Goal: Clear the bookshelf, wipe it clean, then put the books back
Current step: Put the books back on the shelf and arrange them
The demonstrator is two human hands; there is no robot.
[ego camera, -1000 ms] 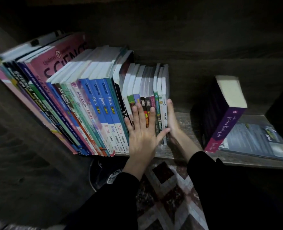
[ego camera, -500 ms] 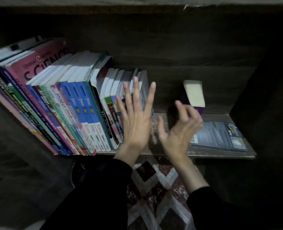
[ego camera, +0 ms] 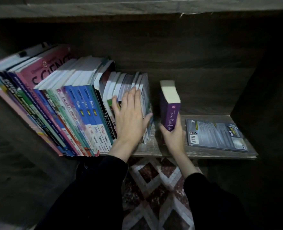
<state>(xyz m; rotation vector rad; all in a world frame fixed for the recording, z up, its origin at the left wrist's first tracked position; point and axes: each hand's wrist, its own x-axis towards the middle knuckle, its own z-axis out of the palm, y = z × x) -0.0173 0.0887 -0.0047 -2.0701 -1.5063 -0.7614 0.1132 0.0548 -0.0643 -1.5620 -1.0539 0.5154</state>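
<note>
1. Carrying it all, the bookshelf (ego camera: 170,151) bears a leaning row of books (ego camera: 62,105).
2. Well right of that row, a grey book (ego camera: 215,135) lies flat.
3. Just right of the row, a purple book (ego camera: 169,112) stands upright.
4. Left hand (ego camera: 130,120) lies flat, fingers straight, on the row's right-end spines.
5. Right hand (ego camera: 173,136) curls its fingers round the purple book's lower spine.

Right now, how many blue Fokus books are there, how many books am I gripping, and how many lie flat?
Blue Fokus books: 3, in the leaning row the left hand presses.
Gripped book: 1, purple, upright in the right hand.
Flat book: 1, on the shelf's right end.
Total: 5.
</note>
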